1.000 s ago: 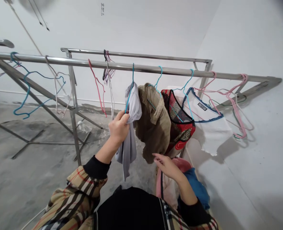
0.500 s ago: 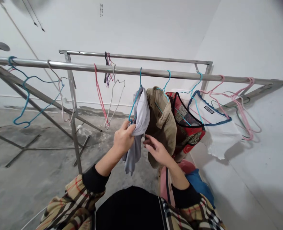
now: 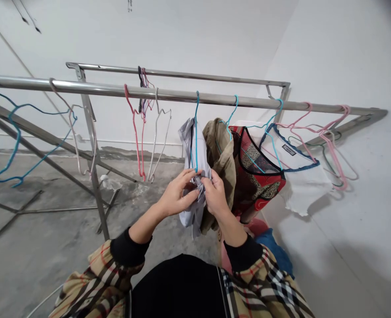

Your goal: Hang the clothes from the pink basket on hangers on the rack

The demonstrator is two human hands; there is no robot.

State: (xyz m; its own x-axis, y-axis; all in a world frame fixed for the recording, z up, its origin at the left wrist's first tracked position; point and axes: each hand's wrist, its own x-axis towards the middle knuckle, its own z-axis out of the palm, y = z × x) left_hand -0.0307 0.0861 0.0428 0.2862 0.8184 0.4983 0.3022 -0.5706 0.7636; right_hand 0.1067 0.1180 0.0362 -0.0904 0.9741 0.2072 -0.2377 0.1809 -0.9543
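Observation:
A light grey garment hangs bunched on a blue hanger, which is hooked over the metal rail. At the hanger's near end, my left hand has its fingertips on the hanger tip and the cloth, with the thumb curled below. Pinched between thumb and fingers of my right hand is a fold of the same garment. The exact hold at the fingertips is partly hidden. Just right of it hangs an olive-brown garment, close behind my right hand.
The metal rail crosses the view. Left of my hands hang a red hanger, a white hanger and a blue hanger. To the right are a red patterned top, a white top and pink hangers.
My right hand has moved up and left from beside the olive-brown garment to take the grey cloth. The hanger has turned to point toward me; my left hand has shifted slightly right.

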